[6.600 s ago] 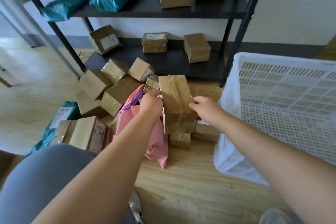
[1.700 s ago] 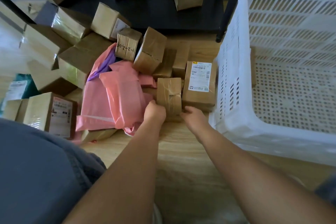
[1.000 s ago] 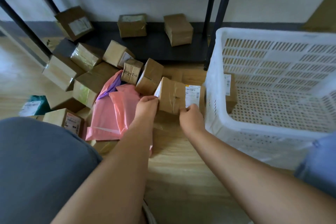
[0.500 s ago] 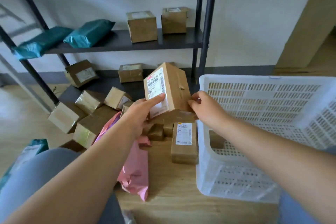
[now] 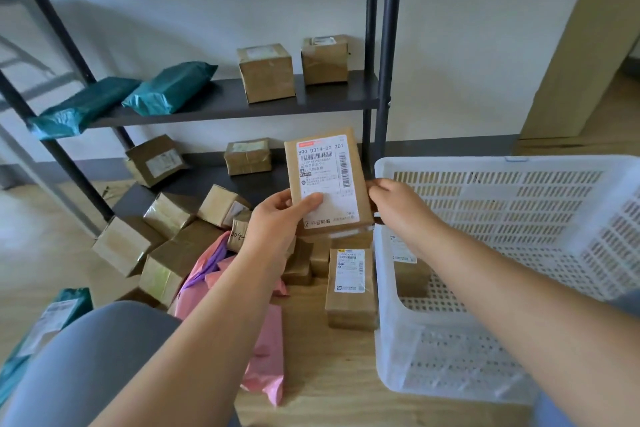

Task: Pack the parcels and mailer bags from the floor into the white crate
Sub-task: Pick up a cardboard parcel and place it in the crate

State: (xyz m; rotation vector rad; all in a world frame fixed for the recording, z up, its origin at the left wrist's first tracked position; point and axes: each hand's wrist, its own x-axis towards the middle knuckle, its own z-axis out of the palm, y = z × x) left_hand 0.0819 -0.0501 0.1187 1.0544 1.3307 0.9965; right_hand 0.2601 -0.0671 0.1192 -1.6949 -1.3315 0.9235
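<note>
I hold a brown cardboard parcel (image 5: 325, 180) upright in the air, its white shipping label facing me. My left hand (image 5: 277, 222) grips its lower left side, thumb on the label. My right hand (image 5: 398, 208) grips its right edge. The parcel hangs just left of the white crate (image 5: 485, 388), near the crate's far left corner. Inside the crate, one brown parcel (image 5: 408, 270) stands against the left wall. On the floor lie several brown parcels (image 5: 349, 288) and a pink mailer bag (image 5: 266, 350).
A dark metal shelf rack (image 5: 384, 45) stands behind the pile, with boxes and teal mailer bags (image 5: 169, 87) on its shelves. Another teal bag (image 5: 52, 319) lies at the far left on the wooden floor. My grey-clad knee (image 5: 90, 357) fills the lower left.
I picked a parcel off the floor with both hands and raised it. Since half a second ago I turned it so the label faces me squarely.
</note>
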